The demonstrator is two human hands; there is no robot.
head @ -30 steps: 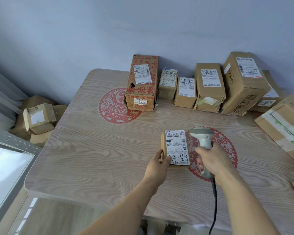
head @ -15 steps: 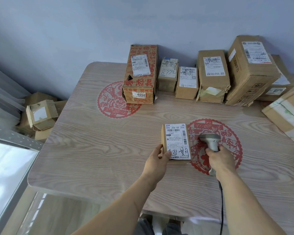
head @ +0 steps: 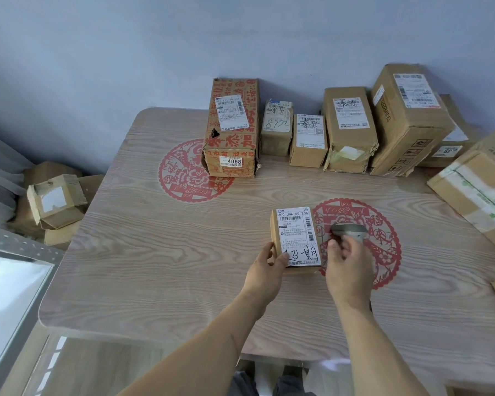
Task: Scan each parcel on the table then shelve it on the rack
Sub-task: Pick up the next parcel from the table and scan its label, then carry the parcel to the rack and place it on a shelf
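A small brown parcel (head: 296,232) with a white shipping label lies flat near the middle of the wooden table (head: 155,252). My left hand (head: 265,270) grips its near left corner, thumb on the label. Right beside the parcel, a grey barcode scanner (head: 349,229) lies low on the table over a red paper-cut decal. My right hand (head: 347,270) covers its handle with the fingers curled around it; only the scanner's head shows.
Several labelled parcels line the table's back edge, from a red-printed box (head: 232,130) to a tall brown box (head: 406,115). A large taped box (head: 480,184) sits at the right edge. Loose cartons (head: 56,200) lie on the floor at left, behind a grey metal rack edge (head: 20,244).
My right hand has lowered the scanner from above the parcel's label down onto the table beside it. My left hand has kept its hold on the parcel.
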